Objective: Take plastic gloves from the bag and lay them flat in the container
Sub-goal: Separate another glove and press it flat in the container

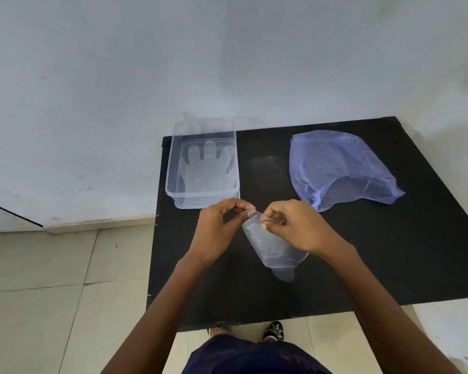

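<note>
A clear plastic glove [272, 245] hangs over the black table [322, 265], pinched at its top edge by both hands. My left hand [216, 225] grips its upper left corner with thumb and fingers. My right hand [295, 225] grips the same edge just to the right. Behind my hands stands a clear rectangular container [170, 168] with a glove [208, 168] lying flat on its bottom, fingers pointing away. A translucent blue bag [333, 166] lies at the right of the table, its mouth open toward me.
The table stands against a white wall [227, 63], with tiled floor [52, 292] to its left and near side. The container sits at the table's far left corner. My feet [273, 330] show under the table's near edge.
</note>
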